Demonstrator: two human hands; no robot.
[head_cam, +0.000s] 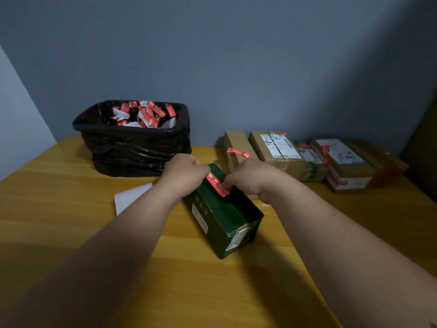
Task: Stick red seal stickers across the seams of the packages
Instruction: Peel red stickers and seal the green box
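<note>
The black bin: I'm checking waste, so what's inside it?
Inside the black bin, red sticker scraps and white backing papers are piled near the rim. Anything beneath that pile is hidden by the liner and the scraps.

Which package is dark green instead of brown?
The green box under both hands, at the middle of the table. The others, in a row by the wall on the right, are brown cardboard.

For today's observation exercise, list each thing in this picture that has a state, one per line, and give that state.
Green box: closed, lying on the table, sticker laid across its top seam.
Sticker: on the box, both ends under fingers.
Left hand: pressing the sticker's far end.
Right hand: pressing the sticker's near end.
Bin: open, bag-lined, holding red and white scraps.
Brown boxes: closed, some with red stickers.
White sheet: flat on the table.
</note>
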